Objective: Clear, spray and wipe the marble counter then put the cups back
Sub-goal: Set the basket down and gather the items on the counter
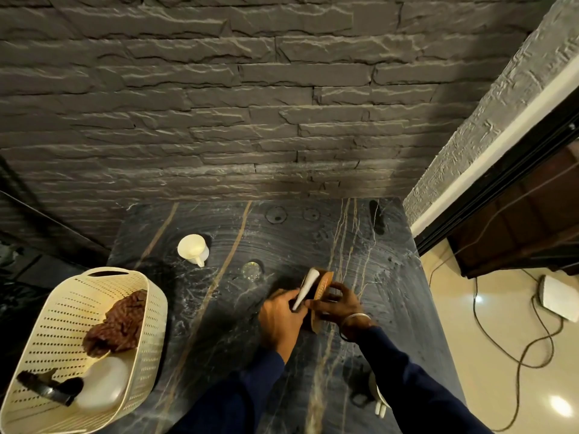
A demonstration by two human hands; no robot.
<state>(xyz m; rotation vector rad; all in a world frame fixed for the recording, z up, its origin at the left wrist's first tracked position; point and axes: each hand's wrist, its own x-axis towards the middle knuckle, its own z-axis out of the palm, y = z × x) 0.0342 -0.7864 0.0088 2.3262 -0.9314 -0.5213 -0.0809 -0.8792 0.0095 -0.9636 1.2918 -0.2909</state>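
Seemingly both hands met over the middle of the dark marble counter [391,277] to manage one thing together: a brown, perforated holder [321,288] with a white piece [305,291] leaning against it. The left hand [282,321] pinched the white piece's lower end between its fingers, while the right hand [336,303] curled its fingers around the holder, probably to steady it. What the holder was, I could not tell. A white cup [192,247] stood upright near the back left, apparently already returned. The cloth [117,324] and spray bottle [100,386] lay in the basket [150,296] at the left edge, suggesting that wiping was finished.
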